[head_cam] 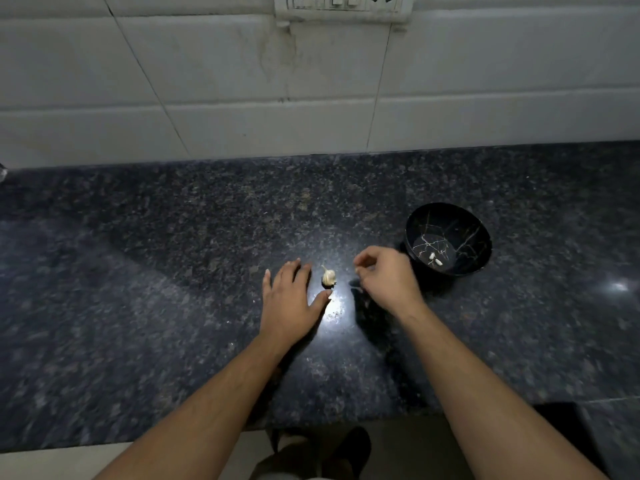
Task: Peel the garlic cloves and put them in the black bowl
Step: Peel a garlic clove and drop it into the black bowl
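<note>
Left hand (289, 299) lies spread beside the garlic bulb (328, 277); right hand (388, 275) fingers curl, contents indiscernible. Next: detach another clove.

The setting is a home kitchen. A dark speckled granite tabletop (173, 237) runs wall to wall and meets a backsplash of large white tiles (104, 81) with stained grout lines. A switch and socket plate (343, 5) is mounted on the tiles above the work area. On the stone lie a garlic bulb (328, 276) and a black bowl (448, 237) holding peeled cloves (435, 259).
</note>
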